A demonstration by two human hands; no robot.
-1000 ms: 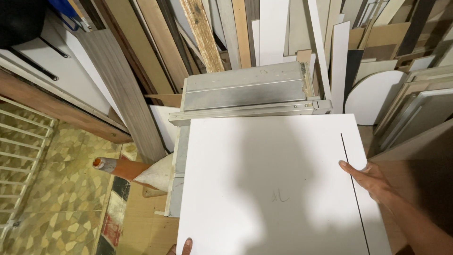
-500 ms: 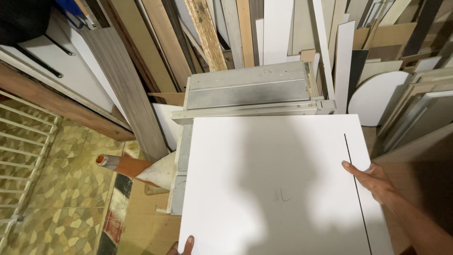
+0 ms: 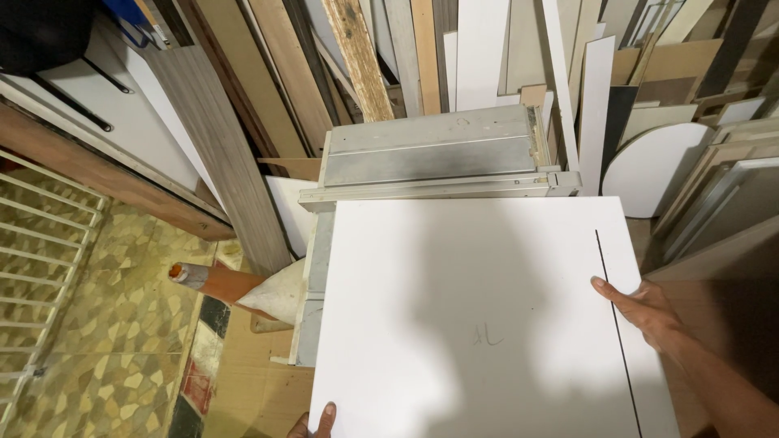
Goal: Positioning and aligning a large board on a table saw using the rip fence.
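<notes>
White board (image 3: 479,324) lies flat on grey metal saw table (image 3: 430,158). Right hand (image 3: 645,312) rests open, fingers spread flat on board's right edge beside thin dark cut line (image 3: 617,324). Left hand (image 3: 312,423) grips near edge, only thumb visible.

No packages, labels, signs or screens show anywhere in this view

A white board (image 3: 479,324) lies flat on a grey saw table (image 3: 430,158). The right hand (image 3: 645,312) rests on its right edge beside a dark cut line (image 3: 617,324); the left hand (image 3: 312,422) grips the near edge.
</notes>
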